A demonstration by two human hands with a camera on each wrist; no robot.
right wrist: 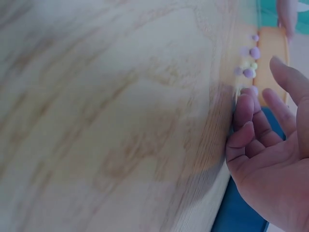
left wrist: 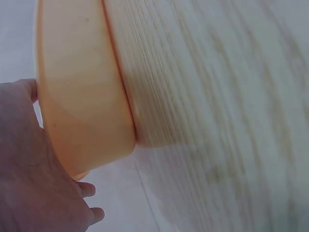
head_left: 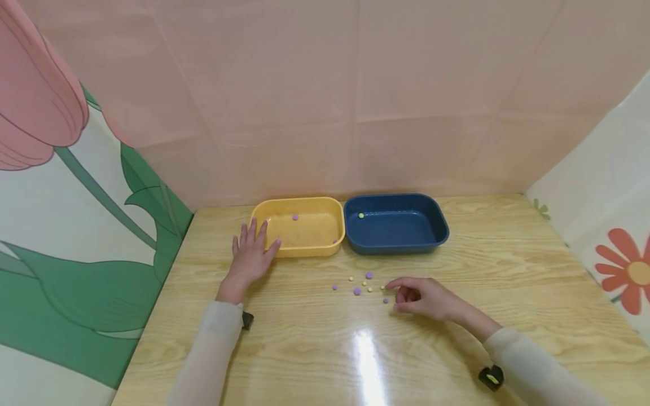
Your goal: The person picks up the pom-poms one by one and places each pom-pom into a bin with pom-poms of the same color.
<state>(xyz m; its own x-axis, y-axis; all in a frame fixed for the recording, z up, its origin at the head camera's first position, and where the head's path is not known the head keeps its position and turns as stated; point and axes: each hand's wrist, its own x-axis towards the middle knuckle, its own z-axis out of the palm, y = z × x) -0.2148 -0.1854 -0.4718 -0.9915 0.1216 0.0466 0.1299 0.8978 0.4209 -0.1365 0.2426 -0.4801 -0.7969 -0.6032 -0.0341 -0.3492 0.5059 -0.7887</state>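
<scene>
My left hand (head_left: 250, 260) rests with spread fingers on the left end of a yellow tray (head_left: 304, 252); in the left wrist view it lies along the tray's rim. My right hand (head_left: 429, 299) is low over the table beside several small balls. Its index finger reaches toward a yellow ball (head_left: 382, 287), and thumb and index stand apart; the other fingers are curled. I cannot tell whether the fingertip touches that ball. A small purple ball (head_left: 385, 300) lies near the thumb. Further left are larger purple balls (head_left: 358, 291) and more yellow balls (head_left: 369, 290).
A dark blue tray (head_left: 396, 249) stands right of the yellow one, with a yellow-green ball (head_left: 361, 215) inside. The yellow tray contains purple balls (head_left: 295, 217). Behind both hangs a pink cloth (head_left: 355, 113). The wood-grain table (head_left: 284, 349) reflects light near the front.
</scene>
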